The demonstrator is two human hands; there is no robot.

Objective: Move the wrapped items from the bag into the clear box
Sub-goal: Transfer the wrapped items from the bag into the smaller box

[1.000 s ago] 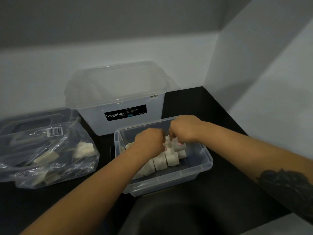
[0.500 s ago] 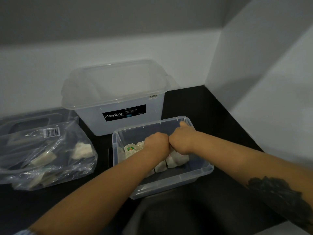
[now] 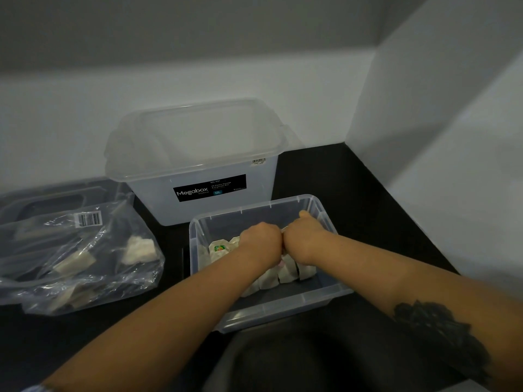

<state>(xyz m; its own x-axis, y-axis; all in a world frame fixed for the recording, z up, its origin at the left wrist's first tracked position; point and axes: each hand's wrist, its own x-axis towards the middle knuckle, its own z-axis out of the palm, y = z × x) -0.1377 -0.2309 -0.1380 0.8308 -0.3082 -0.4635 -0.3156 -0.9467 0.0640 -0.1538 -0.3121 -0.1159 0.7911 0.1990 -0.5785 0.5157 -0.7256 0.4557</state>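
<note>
Black counter (image 3: 353, 193) in a white-walled corner.
Two hands, left hand (image 3: 261, 243) and right hand (image 3: 307, 241), fists touching inside clear box (image 3: 319, 298); grip unclear; one bag (image 3: 85, 267) at nine o'clock.

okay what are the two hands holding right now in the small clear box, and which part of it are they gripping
Both the left hand and the right hand are curled down among the wrapped items in the clear box. The fingers are hidden, so what they hold cannot be told.
</note>
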